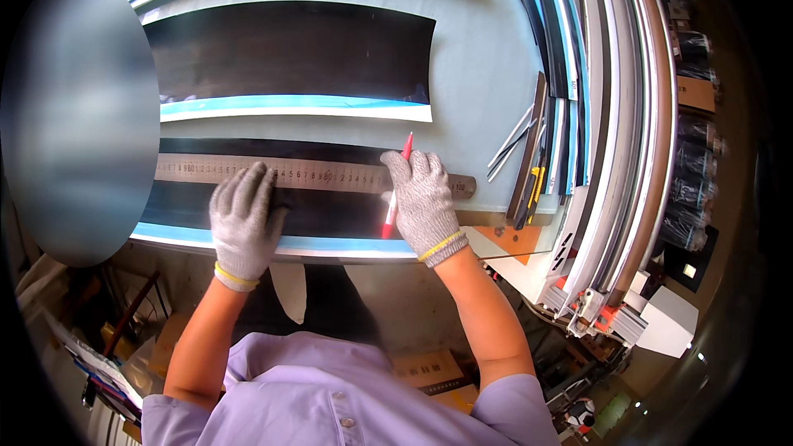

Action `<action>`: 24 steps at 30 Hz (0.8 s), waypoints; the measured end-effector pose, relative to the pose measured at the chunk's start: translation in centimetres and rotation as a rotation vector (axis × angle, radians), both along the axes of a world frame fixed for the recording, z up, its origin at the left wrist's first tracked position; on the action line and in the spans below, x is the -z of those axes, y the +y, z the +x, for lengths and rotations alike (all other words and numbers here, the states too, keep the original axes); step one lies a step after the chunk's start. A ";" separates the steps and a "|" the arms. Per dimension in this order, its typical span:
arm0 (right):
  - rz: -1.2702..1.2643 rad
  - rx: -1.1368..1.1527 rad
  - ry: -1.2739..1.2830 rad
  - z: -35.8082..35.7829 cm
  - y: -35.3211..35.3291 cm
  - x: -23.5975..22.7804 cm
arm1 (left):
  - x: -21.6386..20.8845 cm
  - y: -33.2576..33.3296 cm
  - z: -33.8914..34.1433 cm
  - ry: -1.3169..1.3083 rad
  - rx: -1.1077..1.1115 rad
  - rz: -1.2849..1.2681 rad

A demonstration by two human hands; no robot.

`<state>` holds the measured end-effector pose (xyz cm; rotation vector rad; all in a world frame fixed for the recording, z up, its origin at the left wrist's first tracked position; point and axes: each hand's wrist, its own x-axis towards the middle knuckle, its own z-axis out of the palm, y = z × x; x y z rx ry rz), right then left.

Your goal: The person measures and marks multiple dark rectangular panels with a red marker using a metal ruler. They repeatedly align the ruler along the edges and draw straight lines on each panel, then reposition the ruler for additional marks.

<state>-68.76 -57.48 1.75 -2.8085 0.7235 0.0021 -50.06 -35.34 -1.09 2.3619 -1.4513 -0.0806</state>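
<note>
A blurred grey-blue oval (81,124) covers the left side of the view and hides the left ends of the long silver metal ruler (330,175) and the dark sheet strip with a blue-and-white edge (330,213) beneath it. The ruler lies lengthwise along this strip, at the near edge of the pale table (483,58); its rounded right end shows beyond the right hand (423,198). The right hand, in a grey knitted glove, covers the middle of a slim red-and-white pen (390,216), pinching it between thumb and fingers; the exact finger contact is hidden. The left hand (244,227), gloved alike, rests palm down, fingers extended onto the ruler and close together, thumb spread toward the right. Both forearms enter from below, angled outward at the elbows.
</note>
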 end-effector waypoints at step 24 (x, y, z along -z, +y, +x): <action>0.188 -0.003 -0.178 11.0 10.5 -0.3 | -2.9 12.9 23.7 0.000 -0.015 0.237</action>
